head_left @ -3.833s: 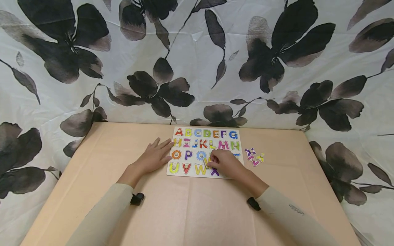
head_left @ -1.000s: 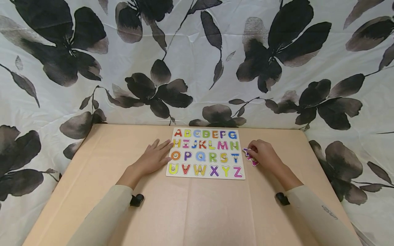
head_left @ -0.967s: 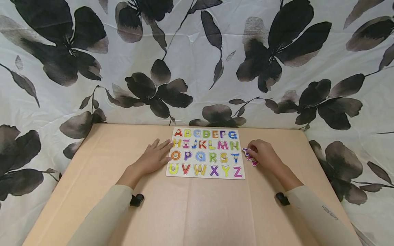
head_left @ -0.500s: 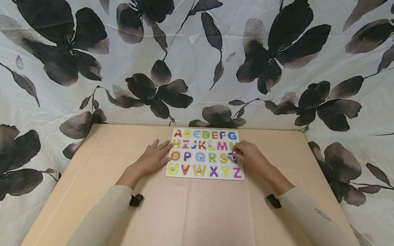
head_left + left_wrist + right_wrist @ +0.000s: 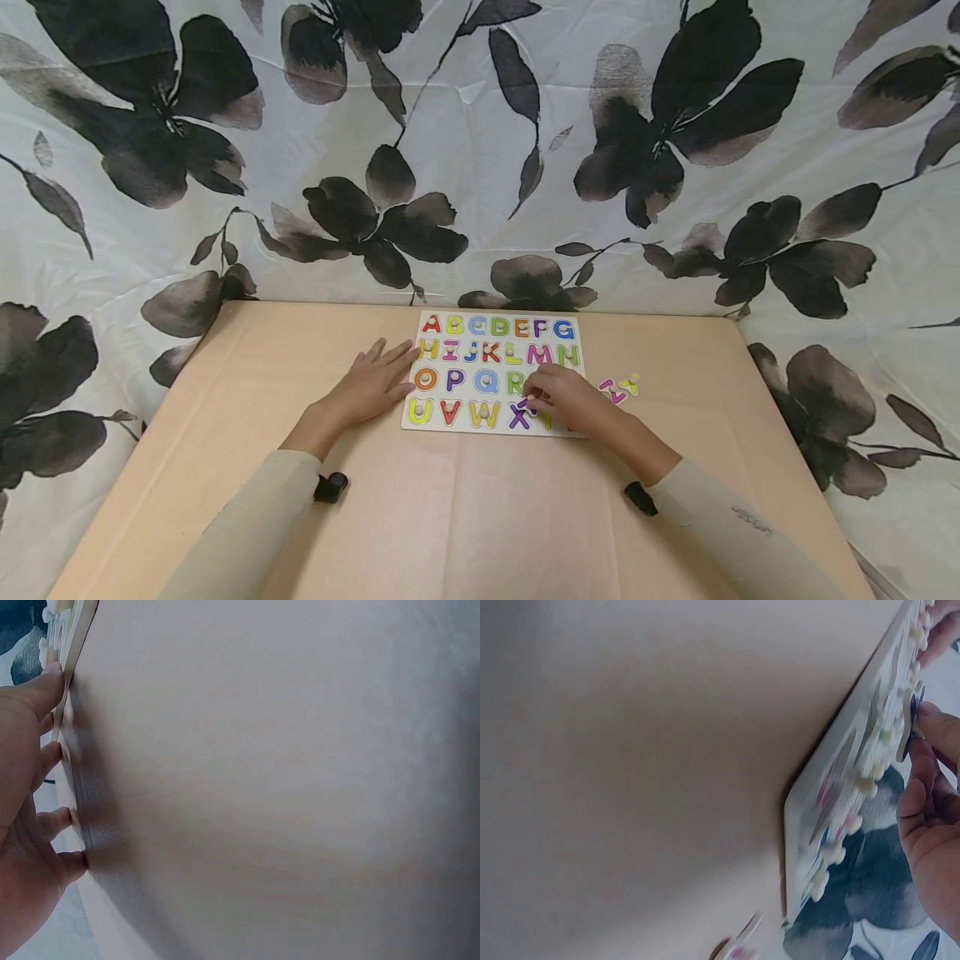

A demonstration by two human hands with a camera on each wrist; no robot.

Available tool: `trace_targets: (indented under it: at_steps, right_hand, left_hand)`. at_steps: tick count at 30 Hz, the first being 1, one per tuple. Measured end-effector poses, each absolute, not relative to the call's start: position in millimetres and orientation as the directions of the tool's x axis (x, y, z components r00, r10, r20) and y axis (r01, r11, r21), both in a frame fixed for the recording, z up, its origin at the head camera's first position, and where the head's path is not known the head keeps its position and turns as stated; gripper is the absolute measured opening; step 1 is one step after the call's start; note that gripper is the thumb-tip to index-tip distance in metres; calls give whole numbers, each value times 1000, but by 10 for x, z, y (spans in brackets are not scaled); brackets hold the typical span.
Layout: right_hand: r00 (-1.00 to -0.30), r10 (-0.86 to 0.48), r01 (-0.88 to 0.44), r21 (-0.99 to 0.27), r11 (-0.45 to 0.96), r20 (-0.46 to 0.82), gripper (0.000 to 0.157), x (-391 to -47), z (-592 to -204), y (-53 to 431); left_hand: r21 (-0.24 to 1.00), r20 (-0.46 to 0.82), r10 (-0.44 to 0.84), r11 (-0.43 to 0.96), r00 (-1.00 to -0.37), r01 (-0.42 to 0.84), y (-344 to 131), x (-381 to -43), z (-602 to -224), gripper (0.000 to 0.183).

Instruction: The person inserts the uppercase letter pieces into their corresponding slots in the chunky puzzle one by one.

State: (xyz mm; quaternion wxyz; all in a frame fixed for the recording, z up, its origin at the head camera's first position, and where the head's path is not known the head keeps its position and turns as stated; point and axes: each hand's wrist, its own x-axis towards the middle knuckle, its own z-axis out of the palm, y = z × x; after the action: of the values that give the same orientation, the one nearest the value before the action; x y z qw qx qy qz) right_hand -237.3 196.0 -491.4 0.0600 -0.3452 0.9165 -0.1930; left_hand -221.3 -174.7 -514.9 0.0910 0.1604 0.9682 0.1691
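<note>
An alphabet puzzle board with coloured letters in rows lies on the table. My left hand rests at the board's left edge, fingers spread, fingertips on its rim; the left wrist view shows the thumb at that edge. Over the lower right of the board, my right hand pinches a purple letter X piece between thumb and fingers, close above the printed X. The piece stands tilted in the right wrist view. Part of the bottom row, including Y and Z, is mostly hidden beneath this hand.
Right of the board lie a pink letter Z piece and a yellow letter Y piece. Pieces with small pegs fill the upper rows. A floral cloth hangs behind the table.
My right hand has picked up the purple X from the pieces at the right and carried it left over the board's bottom row. The left hand has stayed at the board's edge.
</note>
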Motion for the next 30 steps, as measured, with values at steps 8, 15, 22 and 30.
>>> trace_targets:
  at_steps: [8, 15, 22, 30]
  right_hand:
    - [-716, -698, -643, -374, 669, -18, 8, -2302, -4987, 1799]
    - [-699, -713, -645, -382, 661, -54, 6, -2284, -4988, 1759]
    - [-701, -710, -640, -377, 669, -68, 8, -2283, -4996, 1752]
    - [-729, -683, -610, -411, 677, -42, 17, -2296, -4984, 1885]
  left_hand:
    - [357, -122, 339, 892, -933, 278, -1745, -2215, -5158, 68]
    - [353, -120, 339, 893, -933, 279, -1753, -2217, -5169, 68]
    - [355, -121, 334, 894, -935, 273, -1764, -2217, -5166, 68]
    - [363, -122, 338, 890, -933, 275, -1760, -2217, -5158, 68]
